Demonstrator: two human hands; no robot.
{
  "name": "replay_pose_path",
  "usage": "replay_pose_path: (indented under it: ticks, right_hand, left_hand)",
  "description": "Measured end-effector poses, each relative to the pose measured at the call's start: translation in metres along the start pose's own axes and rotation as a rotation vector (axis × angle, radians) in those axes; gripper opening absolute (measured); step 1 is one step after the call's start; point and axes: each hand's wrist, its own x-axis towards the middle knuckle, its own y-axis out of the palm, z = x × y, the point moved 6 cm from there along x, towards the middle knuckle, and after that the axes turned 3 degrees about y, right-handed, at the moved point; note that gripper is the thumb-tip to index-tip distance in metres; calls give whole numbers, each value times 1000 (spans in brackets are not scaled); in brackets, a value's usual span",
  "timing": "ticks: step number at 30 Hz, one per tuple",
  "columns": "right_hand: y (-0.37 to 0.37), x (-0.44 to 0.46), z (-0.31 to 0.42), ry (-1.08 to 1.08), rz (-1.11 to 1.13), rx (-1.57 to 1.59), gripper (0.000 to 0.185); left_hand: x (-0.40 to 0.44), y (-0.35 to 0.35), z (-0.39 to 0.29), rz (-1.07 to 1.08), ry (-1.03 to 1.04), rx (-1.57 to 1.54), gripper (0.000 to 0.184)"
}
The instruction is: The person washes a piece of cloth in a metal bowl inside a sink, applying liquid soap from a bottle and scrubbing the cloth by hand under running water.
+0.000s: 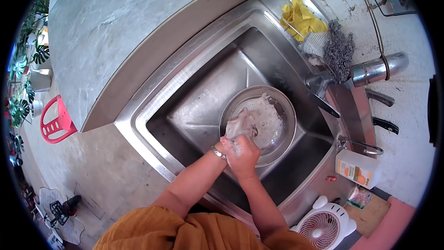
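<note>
My left hand (230, 146), with suds on it and a bracelet at the wrist, is closed over the near rim of a round metal bowl (291, 135). Pressed against it, my right hand (245, 156) is also closed. A pale, wet, crumpled cloth (239, 123) sticks out from between the two hands and hangs into the bowl. White foam (267, 119) floats on the water beside it. The bowl rests in the stainless steel sink (203, 99). My fingers partly hide each other and the held end of the cloth.
A tap (323, 95) reaches over the sink's right side. Behind it are a yellow cloth (298, 14) and a steel scourer (339, 48). Knives (385, 125), a plastic bottle (356, 168) and a white fan (319, 227) stand along the right. A grey counter (138, 28) borders the left.
</note>
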Motion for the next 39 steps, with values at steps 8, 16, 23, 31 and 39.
replay_pose_path:
  ticks: [8,16,23,31,39]
  right_hand:
    - [2,30,-49,337,-12,153,20]
    - [4,33,-62,238,36,14,19]
    - [-6,0,-1,27,-70,36,21]
    - [-3,40,-58,355,-18,128,24]
    - [-2,35,-71,205,16,51,22]
  left_hand:
    - [-3,-2,6,-178,69,-21,28]
    - [-5,11,-10,19,570,759,27]
    - [-3,-17,-7,-115,289,749,29]
    - [3,-9,19,-128,40,-108,23]
    - [-6,3,14,-156,62,-45,24]
